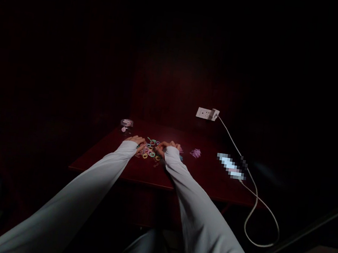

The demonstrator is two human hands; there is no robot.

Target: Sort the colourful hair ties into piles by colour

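Observation:
A loose pile of small, colourful hair ties (152,154) in pink, yellow, green and other colours lies on the dark red table (146,175). My left hand (136,140) rests at the pile's left edge, its fingers curved loosely and the thumb a little apart. At the right edge, my right hand (166,147) has its thumb and forefinger drawn together over the ties; whatever lies between those fingertips is too small to make out. A separate heap of purple hair ties (196,153) sits right of my right hand, and a few bluish ones are partly hidden behind my wrist.
A clear round jar (126,126) with pink on its lid stands at the table's back left. On the right lies a lit, blurred phone (230,166). Its white cable (256,187) loops past the table edge, up to a charger in the wall socket (204,113).

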